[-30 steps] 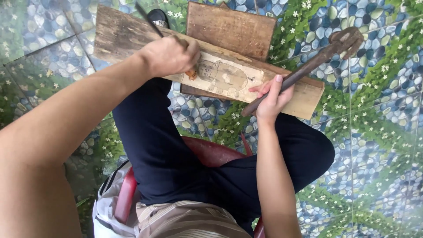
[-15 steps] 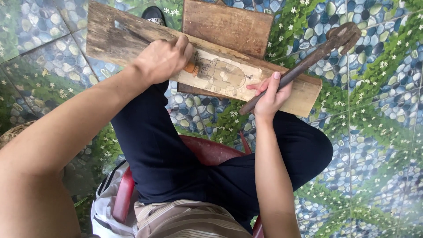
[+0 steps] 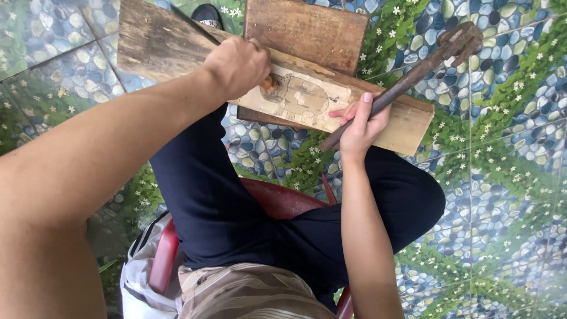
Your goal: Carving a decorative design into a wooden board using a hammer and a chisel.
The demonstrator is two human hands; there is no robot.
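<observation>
A long weathered wooden plank (image 3: pixel 156 44) lies across my knees, with a pale carved patch and a pencilled outline (image 3: pixel 301 97) near its middle. My left hand (image 3: pixel 236 65) is closed around a thin chisel (image 3: pixel 195 23) with a wooden handle, its lower end on the plank beside the outline. My right hand (image 3: pixel 357 127) grips the shaft of a rusty metal hammer (image 3: pixel 413 74), whose head points up and right over the floor. The hammer is held off the plank.
A second darker board (image 3: pixel 307 32) lies under the plank at the far side. I sit on a red plastic stool (image 3: pixel 277 198). The floor (image 3: pixel 508 153) is tiled with a pebble and leaf pattern. A dark shoe tip (image 3: pixel 207 13) shows beyond the plank.
My left hand with the chisel has shifted slightly right along the plank toward the outline. The right hand and hammer stay much the same.
</observation>
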